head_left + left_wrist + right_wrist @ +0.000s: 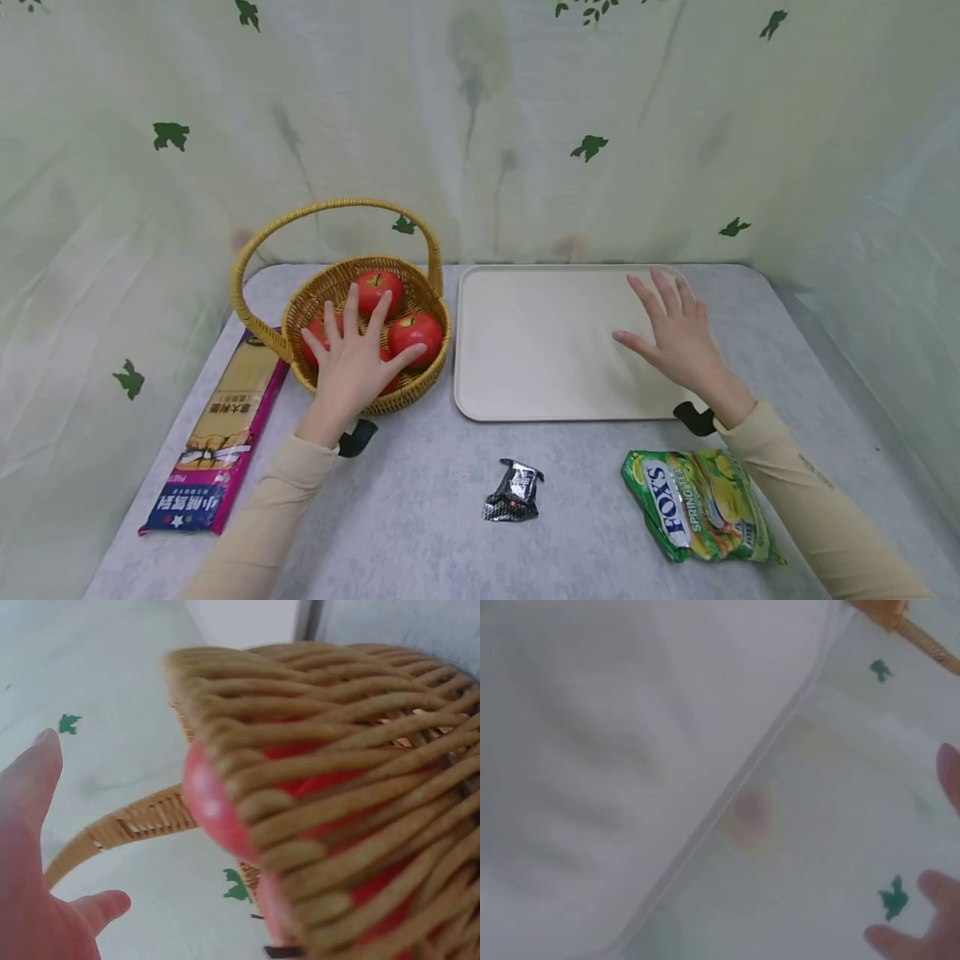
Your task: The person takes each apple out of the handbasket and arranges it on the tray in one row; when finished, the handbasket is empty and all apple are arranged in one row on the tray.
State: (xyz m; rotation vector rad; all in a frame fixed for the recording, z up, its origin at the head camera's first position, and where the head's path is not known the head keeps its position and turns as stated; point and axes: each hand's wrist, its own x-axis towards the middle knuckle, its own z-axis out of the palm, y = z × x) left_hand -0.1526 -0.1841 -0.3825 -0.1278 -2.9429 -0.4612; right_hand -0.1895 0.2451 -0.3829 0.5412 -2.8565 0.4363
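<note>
My left hand [351, 367] hovers over the front of a woven basket [408, 395], fingers spread and gripping nothing. Inside lie several red apples [416, 335], some partly hidden behind the hand. The basket's tall handle arches up at the back and left. In the left wrist view, the basket's weave [360, 780] fills the right side, an apple [214, 795] shows past its rim, and the hand [30, 847] is at the left. Above the right part of a pale rectangular tray [540, 342] is my right hand [678, 342], its fingers apart and holding nothing.
A long pasta packet [217, 433] lies left of the basket. Nearer the front are a small black-and-silver wrapped piece [516, 492] and a green Fox's bag [697, 504], close to the right forearm. A leaf-patterned curtain [517, 125] hangs behind the table.
</note>
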